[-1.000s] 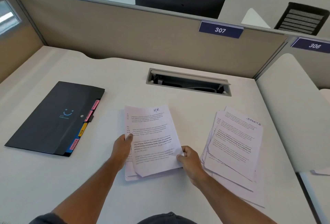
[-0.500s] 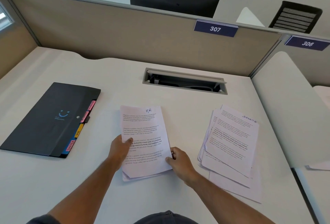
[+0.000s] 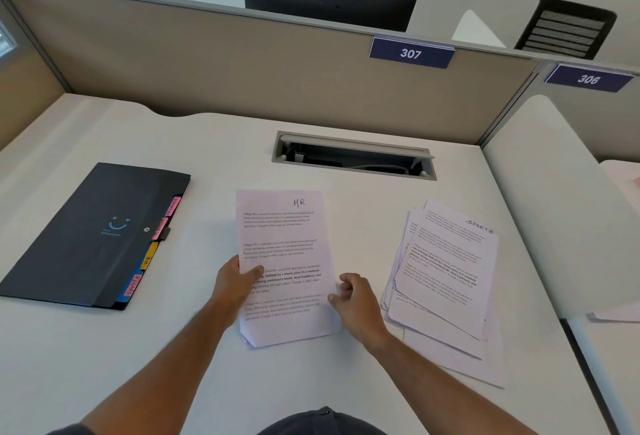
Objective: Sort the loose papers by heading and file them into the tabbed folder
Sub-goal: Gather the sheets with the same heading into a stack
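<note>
My left hand (image 3: 235, 284) grips the HR stack (image 3: 284, 261) at its left edge, thumb on top; my right hand (image 3: 353, 299) pinches its right edge with curled fingers. Best to square the edges now (lower sheets look offset) and keep both grips firm. Right of it lies the fanned SPORTS pile (image 3: 446, 271); farther left, the closed tabbed folder (image 3: 86, 233).

Bright, even light; soft shadows, wide-angle bending at edges, slightly soft printed text.
</note>
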Available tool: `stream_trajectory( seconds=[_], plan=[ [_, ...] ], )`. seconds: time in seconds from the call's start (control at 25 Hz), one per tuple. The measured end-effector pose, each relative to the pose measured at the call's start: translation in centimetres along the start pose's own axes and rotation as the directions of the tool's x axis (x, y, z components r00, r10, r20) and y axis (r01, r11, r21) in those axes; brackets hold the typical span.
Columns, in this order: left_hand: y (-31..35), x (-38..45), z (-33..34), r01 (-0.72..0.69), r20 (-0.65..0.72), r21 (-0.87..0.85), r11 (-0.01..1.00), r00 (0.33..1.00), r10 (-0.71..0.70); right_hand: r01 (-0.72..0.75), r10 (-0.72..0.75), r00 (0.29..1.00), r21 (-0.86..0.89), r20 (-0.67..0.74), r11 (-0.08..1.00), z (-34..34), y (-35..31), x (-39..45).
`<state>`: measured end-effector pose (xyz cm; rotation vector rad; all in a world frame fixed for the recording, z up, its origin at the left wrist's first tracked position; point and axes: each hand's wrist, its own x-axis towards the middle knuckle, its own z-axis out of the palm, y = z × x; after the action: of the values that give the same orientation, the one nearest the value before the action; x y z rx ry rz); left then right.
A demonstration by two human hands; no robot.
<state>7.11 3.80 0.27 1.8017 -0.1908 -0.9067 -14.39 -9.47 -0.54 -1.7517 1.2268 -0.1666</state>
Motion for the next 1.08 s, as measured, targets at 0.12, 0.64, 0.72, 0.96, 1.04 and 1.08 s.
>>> stream_trajectory(
  seconds=[0.12, 0.64, 0.72, 0.96, 1.04, 1.08],
  plan=[
    [2.4, -0.8, 1.2, -0.093, 0.091, -0.03, 0.995, 0.991, 0.096, -0.041, 0.048, 0.998, 0.182, -0.034, 0.982, -1.3, -1.5, 1.4],
    [11.4, -3.6, 3.0, -0.379, 0.085, -0.129, 0.916, 0.917, 0.391, 0.201, -0.136, 0.978, 0.556, -0.157, 0.807, -6.5, -8.7, 1.6],
    [11.6, -3.8, 2.9, -0.43, 0.076, -0.106, 0.896, 0.895, 0.439, 0.231, -0.173, 0.973, 0.551, -0.155, 0.802, -6.4, -8.6, 1.2],
    [9.1, -3.7, 3.5, -0.381, 0.086, -0.04, 0.924, 0.92, 0.383, 0.143, -0.124, 0.99, 0.55, -0.072, 0.823, -5.5, -6.6, 0.5],
    [8.3, -3.8, 3.7, -0.357, 0.098, -0.016, 0.934, 0.929, 0.356, 0.125, -0.109, 0.992, 0.53, -0.063, 0.839, -5.3, -6.2, 0.4],
    [8.1, -3.8, 3.8, -0.352, 0.1, -0.011, 0.936, 0.931, 0.351, 0.126, -0.109, 0.992, 0.52, -0.064, 0.845, -5.2, -6.1, 0.5]
  ],
)
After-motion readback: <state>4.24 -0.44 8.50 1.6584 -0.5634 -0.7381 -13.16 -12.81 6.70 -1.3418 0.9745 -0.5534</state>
